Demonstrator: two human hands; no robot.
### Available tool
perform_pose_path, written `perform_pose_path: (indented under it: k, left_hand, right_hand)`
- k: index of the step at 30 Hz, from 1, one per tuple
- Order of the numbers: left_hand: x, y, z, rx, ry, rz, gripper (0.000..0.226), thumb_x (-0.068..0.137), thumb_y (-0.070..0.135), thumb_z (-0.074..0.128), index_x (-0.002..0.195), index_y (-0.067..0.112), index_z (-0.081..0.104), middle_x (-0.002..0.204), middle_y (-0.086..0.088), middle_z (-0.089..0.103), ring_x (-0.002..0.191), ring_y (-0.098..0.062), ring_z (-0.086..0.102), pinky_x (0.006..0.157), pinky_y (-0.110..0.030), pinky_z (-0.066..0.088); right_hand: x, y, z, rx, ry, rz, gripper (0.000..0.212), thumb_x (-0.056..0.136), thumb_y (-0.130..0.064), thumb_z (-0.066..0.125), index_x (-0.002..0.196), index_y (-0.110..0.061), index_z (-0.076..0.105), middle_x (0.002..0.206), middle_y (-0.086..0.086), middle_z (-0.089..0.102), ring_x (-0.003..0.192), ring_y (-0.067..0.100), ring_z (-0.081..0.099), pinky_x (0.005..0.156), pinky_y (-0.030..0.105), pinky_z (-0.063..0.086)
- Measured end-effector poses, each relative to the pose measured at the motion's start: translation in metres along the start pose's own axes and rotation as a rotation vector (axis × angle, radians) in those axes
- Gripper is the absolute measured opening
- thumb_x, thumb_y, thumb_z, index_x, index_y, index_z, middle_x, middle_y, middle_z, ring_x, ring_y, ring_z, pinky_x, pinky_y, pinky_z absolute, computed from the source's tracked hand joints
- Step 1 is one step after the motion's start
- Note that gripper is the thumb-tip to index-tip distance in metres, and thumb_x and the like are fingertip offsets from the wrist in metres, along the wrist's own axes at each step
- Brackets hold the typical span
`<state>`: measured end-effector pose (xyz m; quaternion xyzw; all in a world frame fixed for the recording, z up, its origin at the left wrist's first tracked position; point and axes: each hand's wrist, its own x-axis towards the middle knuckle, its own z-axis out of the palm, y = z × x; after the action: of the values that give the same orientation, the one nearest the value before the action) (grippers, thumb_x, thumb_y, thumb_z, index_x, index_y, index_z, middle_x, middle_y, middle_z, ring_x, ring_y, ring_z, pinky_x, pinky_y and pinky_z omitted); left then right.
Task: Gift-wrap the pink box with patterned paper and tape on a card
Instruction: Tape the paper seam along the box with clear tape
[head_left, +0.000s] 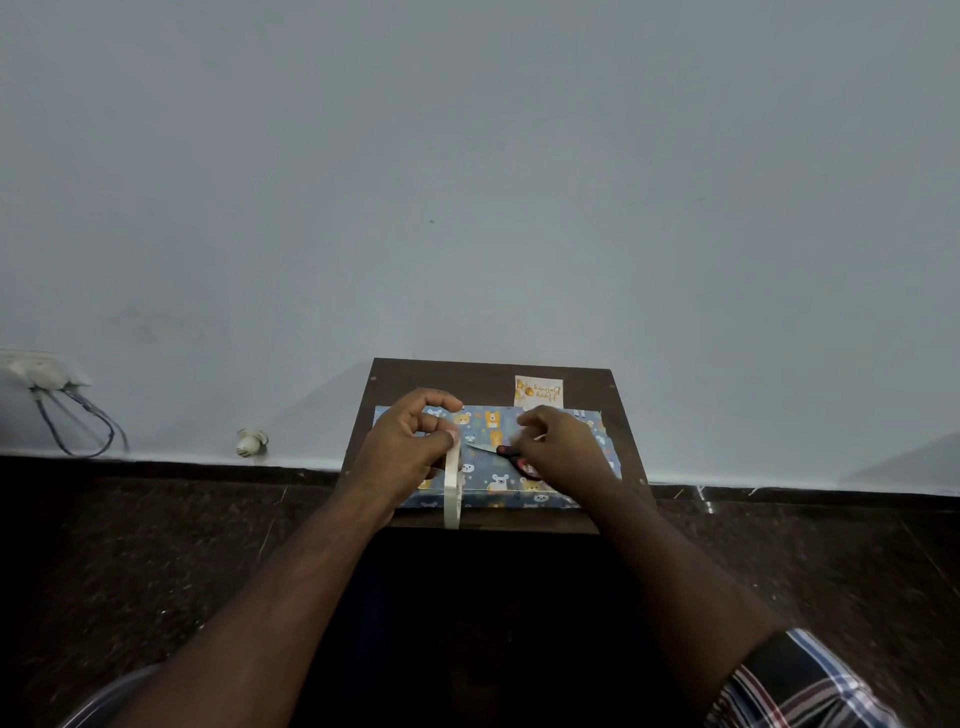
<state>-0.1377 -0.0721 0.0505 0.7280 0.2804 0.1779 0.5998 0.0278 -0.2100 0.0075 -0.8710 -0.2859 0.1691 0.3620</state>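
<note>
Crosswise lies the wrapped box; hands grip tape roll, apparently scissors.

Paper wrap on box: smooth, slight sheen, printed bears. Table: dark wood, matt. Tape roll: pale, glossy. Scissors: shiny metal blades, red and black plastic handles. Card: cream paper. Sleeve: checked cloth.
</note>
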Motion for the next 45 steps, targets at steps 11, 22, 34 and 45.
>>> perform_pose_path:
  k: [11,22,34,45]
  left_hand:
    - [0.005,-0.005,-0.001,0.026,0.016,-0.014,0.035,0.09,0.005,0.065,0.096,0.039,0.069,0.089,-0.002,0.072,0.079,-0.034,0.074,0.08,-0.062,0.058]
    - [0.009,-0.01,0.001,0.063,0.029,-0.031,0.028,0.091,0.008,0.065,0.102,0.033,0.069,0.086,-0.01,0.073,0.085,-0.034,0.07,0.072,-0.042,0.058]
    - [0.009,-0.014,-0.004,0.034,0.046,-0.054,0.026,0.09,0.005,0.066,0.105,0.026,0.07,0.078,-0.011,0.07,0.059,-0.008,0.065,0.059,-0.027,0.051]
    - [0.009,-0.01,-0.005,0.035,0.052,-0.039,0.03,0.089,0.005,0.066,0.104,0.03,0.071,0.083,-0.011,0.072,0.061,-0.007,0.064,0.059,-0.028,0.049]
  right_hand:
    - [0.021,0.029,0.009,-0.525,-0.156,-0.116,0.027,0.096,-0.028,0.061,0.122,-0.02,0.065,0.114,0.006,0.067,0.103,0.024,0.061,0.08,0.034,0.05]
    - [0.029,0.015,0.008,-0.545,-0.129,-0.122,0.023,0.091,-0.032,0.067,0.109,-0.018,0.068,0.102,0.005,0.07,0.093,0.023,0.064,0.072,0.031,0.05]
    - [0.009,-0.008,-0.051,0.339,-0.44,0.034,0.028,0.085,0.007,0.07,0.11,-0.005,0.068,0.089,0.011,0.072,0.081,0.023,0.073,0.072,0.04,0.063]
    - [0.017,-0.03,-0.059,-0.048,-0.507,-0.163,0.023,0.083,-0.007,0.078,0.104,-0.014,0.079,0.089,0.002,0.077,0.081,0.014,0.073,0.082,0.04,0.062]
